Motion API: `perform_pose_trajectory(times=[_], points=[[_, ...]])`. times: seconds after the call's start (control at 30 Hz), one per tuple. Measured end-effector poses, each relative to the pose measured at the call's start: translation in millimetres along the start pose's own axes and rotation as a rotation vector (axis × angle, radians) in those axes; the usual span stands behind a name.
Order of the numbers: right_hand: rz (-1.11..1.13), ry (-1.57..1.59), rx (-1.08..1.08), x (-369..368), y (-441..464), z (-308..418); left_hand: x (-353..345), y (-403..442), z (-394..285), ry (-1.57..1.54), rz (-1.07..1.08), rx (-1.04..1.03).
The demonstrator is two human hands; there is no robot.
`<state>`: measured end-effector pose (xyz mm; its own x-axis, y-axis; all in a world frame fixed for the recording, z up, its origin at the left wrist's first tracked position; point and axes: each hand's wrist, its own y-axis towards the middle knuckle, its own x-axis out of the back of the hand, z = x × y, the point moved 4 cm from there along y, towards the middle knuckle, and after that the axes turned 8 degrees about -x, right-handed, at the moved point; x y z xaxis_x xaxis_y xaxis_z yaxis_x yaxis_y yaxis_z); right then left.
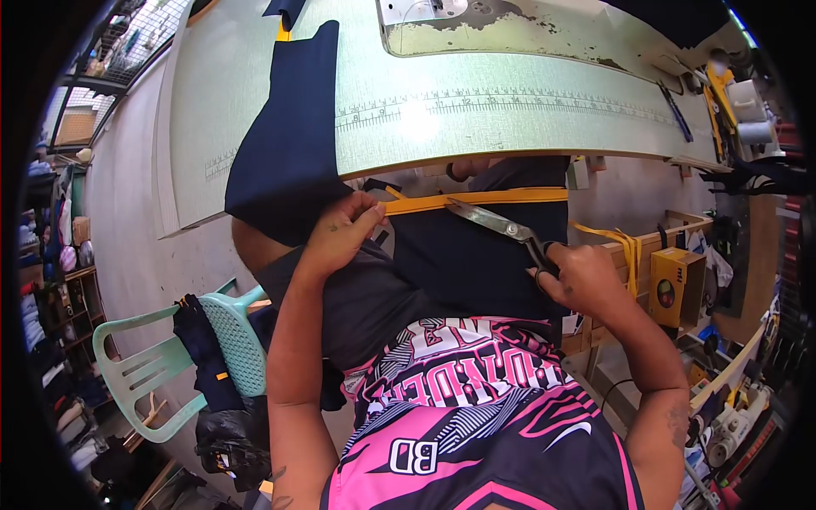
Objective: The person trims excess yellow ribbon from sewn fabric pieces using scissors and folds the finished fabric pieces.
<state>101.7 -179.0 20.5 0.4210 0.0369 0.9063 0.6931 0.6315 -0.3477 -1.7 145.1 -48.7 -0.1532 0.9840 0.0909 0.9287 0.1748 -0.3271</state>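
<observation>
Across my lap lies a navy fabric piece [463,255] with a yellow strip [531,195] along its far edge. My left hand [347,231] is closed, pinching the left end of that strip between thumb and fingers. In my right hand [585,276] is a pair of scissors [510,228], fingers through the dark handles. The metal blades point left and lie over the strip; whether they touch it I cannot tell. Another navy fabric piece [289,127] drapes over the table's front edge, beside my left hand.
The pale table [382,140] has a printed ruler scale and a worn sewing machine base [510,30]. A dark pen-like tool [676,110] and thread spools [752,115] are at right. A green plastic chair [153,336] stands left; a yellow box [676,289] sits right.
</observation>
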Motion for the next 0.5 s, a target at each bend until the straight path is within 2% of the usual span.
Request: perform_pose_trajectory(times=[0.13,0.27,0.33,0.37,0.43,0.5], points=[[-0.064,-0.033,0.070,-5.7,-1.3,-3.5,-1.7,0.0,1.4,0.003,0.022,0.015],[0.267,0.558,-0.254,-11.7,-15.4,-3.8,-0.3,-6.4,-9.3,-0.003,0.022,-0.088],[0.552,1.063,-0.446,-18.9,-30.1,11.0,8.9,-8.5,-10.9,0.022,0.067,-0.097],[0.553,1.074,-0.441,-21.9,-32.1,15.2,11.2,-9.0,-11.4,0.030,0.120,-0.109],[0.821,1.430,-0.403,-30.8,-41.9,32.0,10.3,-10.1,-12.8,0.040,0.234,-0.131],[0.900,1.569,-0.410,-36.8,-48.2,45.2,11.1,-9.8,-15.2,0.081,0.256,-0.112]])
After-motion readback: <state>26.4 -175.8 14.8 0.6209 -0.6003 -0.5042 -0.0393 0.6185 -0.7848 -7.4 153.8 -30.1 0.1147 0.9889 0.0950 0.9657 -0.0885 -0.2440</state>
